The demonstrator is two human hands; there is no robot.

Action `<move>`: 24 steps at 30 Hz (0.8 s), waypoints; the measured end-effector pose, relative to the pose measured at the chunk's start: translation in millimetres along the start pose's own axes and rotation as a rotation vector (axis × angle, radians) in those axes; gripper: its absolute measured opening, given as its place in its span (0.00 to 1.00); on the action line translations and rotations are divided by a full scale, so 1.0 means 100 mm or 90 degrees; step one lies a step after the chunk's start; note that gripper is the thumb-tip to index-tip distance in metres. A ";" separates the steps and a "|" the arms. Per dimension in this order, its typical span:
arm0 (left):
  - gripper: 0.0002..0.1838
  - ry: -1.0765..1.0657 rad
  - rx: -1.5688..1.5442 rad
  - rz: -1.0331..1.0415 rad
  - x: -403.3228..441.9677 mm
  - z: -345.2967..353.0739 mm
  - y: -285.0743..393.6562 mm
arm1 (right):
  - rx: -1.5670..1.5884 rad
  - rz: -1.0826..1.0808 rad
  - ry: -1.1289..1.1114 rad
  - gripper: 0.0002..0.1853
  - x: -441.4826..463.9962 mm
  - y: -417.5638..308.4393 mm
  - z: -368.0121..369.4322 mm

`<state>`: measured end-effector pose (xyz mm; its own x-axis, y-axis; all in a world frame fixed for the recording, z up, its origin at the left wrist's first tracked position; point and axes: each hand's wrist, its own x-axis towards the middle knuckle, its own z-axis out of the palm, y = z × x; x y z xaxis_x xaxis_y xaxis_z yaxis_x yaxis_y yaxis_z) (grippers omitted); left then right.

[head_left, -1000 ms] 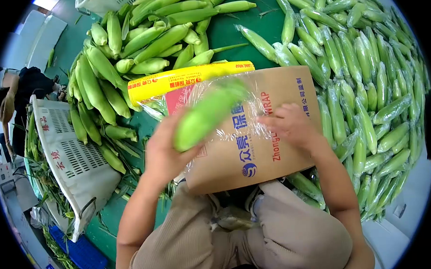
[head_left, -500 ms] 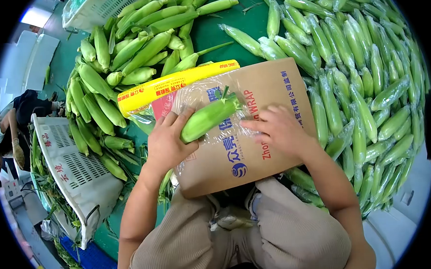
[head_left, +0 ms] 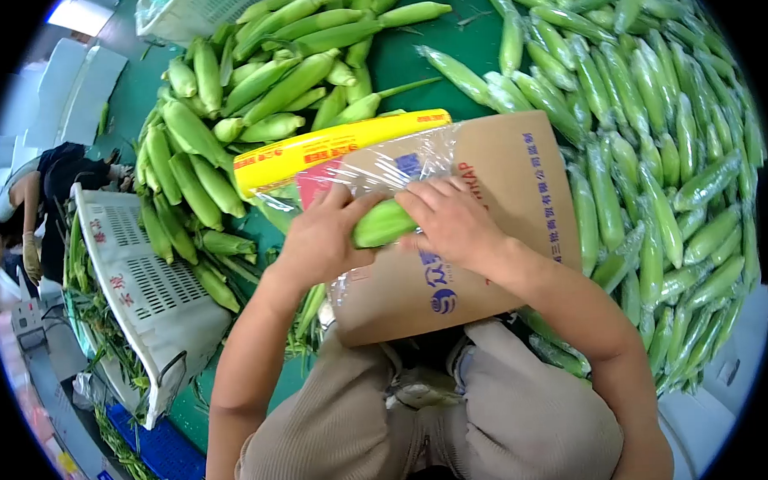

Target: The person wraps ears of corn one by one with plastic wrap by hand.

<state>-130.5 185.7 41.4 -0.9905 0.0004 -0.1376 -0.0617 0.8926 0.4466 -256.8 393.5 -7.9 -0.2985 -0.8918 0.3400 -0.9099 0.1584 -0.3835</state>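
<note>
An ear of corn in its green husk point(head_left: 383, 224) lies on clear plastic film over a cardboard sheet point(head_left: 518, 193) across my lap. My left hand point(head_left: 326, 233) is wrapped round the corn's left end. Over the right end, my right hand point(head_left: 449, 219) has its fingers closed on the corn and the film. The corn's far end is hidden under my fingers. Behind the cardboard's upper left edge rests a yellow film box point(head_left: 338, 143), with film stretching from it toward my hands.
Unwrapped corn point(head_left: 269, 83) is heaped at the upper left, film-wrapped corn point(head_left: 643, 146) along the right. A white crate point(head_left: 148, 278) with leaves beside it stands left, above a blue crate point(head_left: 159, 451). Another person point(head_left: 48, 201) is at the far left.
The corn has come down flat onto the film, and its tilt is less. My right hand has moved left from the bare cardboard and closed over the corn beside my left hand.
</note>
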 end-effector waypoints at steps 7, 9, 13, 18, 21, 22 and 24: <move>0.54 0.351 -0.264 -0.156 -1.38 0.83 -0.47 | -0.105 -0.015 -0.093 0.40 0.12 0.08 0.14; 0.62 0.187 -0.264 -0.149 -1.54 0.98 -0.38 | -0.072 -0.001 -0.072 0.44 0.05 0.08 0.20; 0.31 0.186 -0.344 -0.225 -1.26 0.83 -0.41 | -0.056 0.021 -0.010 0.48 0.00 0.06 0.18; 0.14 0.543 -0.226 -0.206 -1.31 0.88 -0.36 | -0.075 0.005 -0.182 0.44 -0.06 -0.02 -0.17; 0.15 0.579 -0.222 -0.080 -1.23 0.77 -0.10 | 0.030 -0.011 -0.263 0.42 -0.12 -0.15 -0.23; 0.17 0.475 -0.173 -0.019 -1.16 0.72 -0.02 | 0.045 -0.019 -0.290 0.42 -0.08 -0.14 -0.26; 0.21 0.356 -0.079 0.015 -1.03 0.75 0.07 | 0.059 -0.029 -0.301 0.38 -0.02 -0.14 -0.28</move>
<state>-20.2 225.6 -7.9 -0.9038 -0.2501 0.3472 -0.0199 0.8351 0.5497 -251.9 405.5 20.9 -0.0757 -0.9953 -0.0605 -0.8833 0.0951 -0.4591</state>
